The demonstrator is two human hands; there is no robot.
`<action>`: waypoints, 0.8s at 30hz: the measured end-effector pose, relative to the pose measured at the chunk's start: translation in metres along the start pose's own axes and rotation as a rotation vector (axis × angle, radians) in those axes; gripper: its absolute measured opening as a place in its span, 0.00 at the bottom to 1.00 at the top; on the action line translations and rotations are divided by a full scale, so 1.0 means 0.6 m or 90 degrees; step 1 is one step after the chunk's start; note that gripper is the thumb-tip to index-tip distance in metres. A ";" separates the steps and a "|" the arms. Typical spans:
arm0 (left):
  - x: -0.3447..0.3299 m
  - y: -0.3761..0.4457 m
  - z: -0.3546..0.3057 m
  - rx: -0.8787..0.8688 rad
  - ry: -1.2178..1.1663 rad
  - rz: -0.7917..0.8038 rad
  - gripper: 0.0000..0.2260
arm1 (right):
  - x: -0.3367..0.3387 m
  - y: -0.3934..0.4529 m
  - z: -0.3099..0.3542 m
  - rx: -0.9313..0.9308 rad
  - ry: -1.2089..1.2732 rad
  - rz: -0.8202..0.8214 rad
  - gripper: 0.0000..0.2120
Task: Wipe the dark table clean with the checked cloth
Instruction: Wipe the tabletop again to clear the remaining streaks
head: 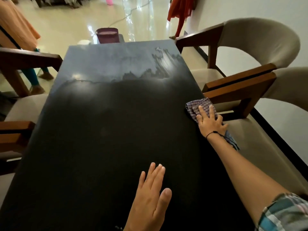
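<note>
- My right hand (210,120) reaches out on a nearly straight arm to the dark surface's (108,130) right edge, fingers spread, palm pressing the checked cloth (198,105) flat rather than clenching it.
- The cloth is bunched at that edge (one corner trails off past my wrist).
- My left hand (150,195) lies flat near me, grip released, fingers together.

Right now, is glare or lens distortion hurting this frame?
Head view: soft glare patches on the dark table mid-surface; wide-angle bending curves the chairs at the edges; right hand on checked cloth is sharp; background is blurred.
</note>
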State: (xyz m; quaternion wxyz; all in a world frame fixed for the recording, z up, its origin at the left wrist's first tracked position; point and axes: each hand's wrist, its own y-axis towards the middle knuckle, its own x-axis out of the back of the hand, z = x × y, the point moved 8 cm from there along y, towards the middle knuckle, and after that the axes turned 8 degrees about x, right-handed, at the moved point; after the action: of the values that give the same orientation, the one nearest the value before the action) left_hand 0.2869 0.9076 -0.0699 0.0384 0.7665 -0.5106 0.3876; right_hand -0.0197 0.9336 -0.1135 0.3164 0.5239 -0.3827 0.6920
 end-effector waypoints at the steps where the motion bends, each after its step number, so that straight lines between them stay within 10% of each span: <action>1: 0.001 -0.001 -0.001 0.001 0.003 0.005 0.39 | -0.002 -0.001 0.001 0.009 0.005 0.011 0.23; 16: 0.026 -0.063 -0.072 -0.095 -0.045 0.022 0.28 | -0.095 -0.348 0.042 0.257 -0.076 0.163 0.40; 24: 0.024 -0.099 -0.062 -0.069 -0.066 -0.010 0.29 | -0.085 -0.471 0.043 0.237 -0.075 0.095 0.22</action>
State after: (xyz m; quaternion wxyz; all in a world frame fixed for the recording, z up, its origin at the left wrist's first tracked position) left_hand 0.3171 0.9421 -0.0151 0.0559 0.7863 -0.5263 0.3187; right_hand 0.2425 1.0524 -0.1028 0.1391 0.5830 -0.3041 0.7405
